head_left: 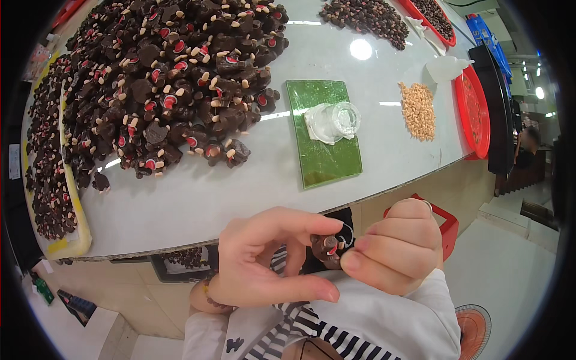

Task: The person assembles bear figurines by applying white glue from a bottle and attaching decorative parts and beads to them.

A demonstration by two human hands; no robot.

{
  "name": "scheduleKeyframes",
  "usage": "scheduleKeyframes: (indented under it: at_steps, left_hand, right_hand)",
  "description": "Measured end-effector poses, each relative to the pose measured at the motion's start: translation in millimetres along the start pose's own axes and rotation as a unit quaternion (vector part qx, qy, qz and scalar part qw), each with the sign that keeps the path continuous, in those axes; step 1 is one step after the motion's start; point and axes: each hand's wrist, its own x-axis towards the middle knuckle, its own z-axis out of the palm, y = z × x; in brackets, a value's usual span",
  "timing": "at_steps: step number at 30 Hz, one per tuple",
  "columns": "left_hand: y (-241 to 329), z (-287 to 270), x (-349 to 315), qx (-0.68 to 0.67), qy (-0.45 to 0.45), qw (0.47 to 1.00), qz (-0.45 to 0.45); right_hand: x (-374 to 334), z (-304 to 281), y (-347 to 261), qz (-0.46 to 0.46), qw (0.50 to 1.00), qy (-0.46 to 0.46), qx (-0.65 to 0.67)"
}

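In front of my body, beyond the table edge, my right hand (399, 247) is closed, thumb and fingertips at the right side of a small dark-brown figure (326, 249) with a red patch. A thin pale curved strand (347, 233) shows between that figure and my right fingers. My left hand (264, 255) curves around the figure from the left with thumb and forefinger spread apart. Its forefinger lies close above the figure; whether it touches cannot be made out. On the table a large heap of similar brown figures (156, 117) with red patches and cream-coloured bits is piled.
A green board (327, 165) bears a clear round container (336, 122). Small tan pieces (418, 111) lie to its right, near a white squeeze bottle (447, 69) and a red tray (480, 114). Dark small pieces (369, 21) lie farther back. A yellow-edged tray (77, 222) holds more figures.
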Motion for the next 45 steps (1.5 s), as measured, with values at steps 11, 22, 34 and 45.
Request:
scheduleKeyframes:
  at_steps: [11,22,34,45]
  left_hand:
    - [-1.8,2.5,4.1,0.182,0.021,0.972,0.146]
    - [92.2,-111.6,-34.8,0.542,0.53,0.55,0.35]
    - [11.3,-20.5,18.2,0.713,0.238,0.61,0.252]
    - [13.7,-24.0,9.4,0.655,0.215,0.672,0.271]
  right_hand:
    - [0.2,1.9,-1.6,-0.053,0.997,-0.026,-0.049]
    - [-23.1,-42.6,20.6,0.118,0.983,-0.103,-0.098]
    - [-71.1,-103.8,136.5,0.385,0.869,0.294,-0.107]
    - [-82.9,-121.6,187.8,0.48,0.863,0.058,-0.147]
